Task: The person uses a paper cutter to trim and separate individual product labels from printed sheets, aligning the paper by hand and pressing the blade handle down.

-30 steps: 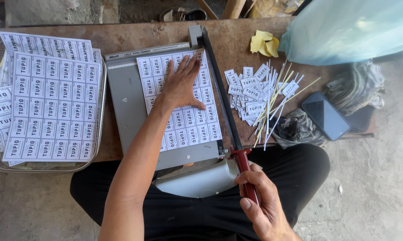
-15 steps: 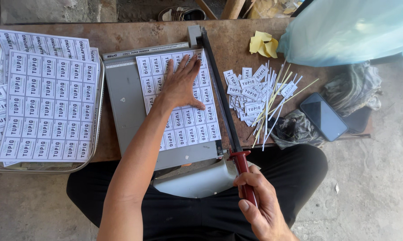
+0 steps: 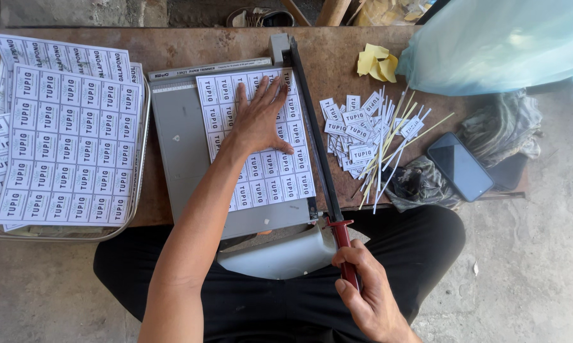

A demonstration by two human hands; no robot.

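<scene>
Left hand [image 3: 259, 119] flattens label sheet [image 3: 256, 140] (edge under blade [image 3: 312, 127]).

Brown wooden table [image 3: 191, 51]: grey paper trimmer [image 3: 178, 146], cut labels [image 3: 356, 130], phone [image 3: 459, 166], possibly yellow paper scraps [image 3: 376, 62].

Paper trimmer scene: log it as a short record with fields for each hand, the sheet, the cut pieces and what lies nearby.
left hand: flat on the printed label sheet, pressing it to the grey paper trimmer
right hand: gripping the red blade handle, blade arm down along the sheet's right edge
cut pieces: small labels and thin strips heaped right of the blade
left side: uncut sheets stacked in a wire tray
right side: dark phone, pale blue plastic bag
</scene>
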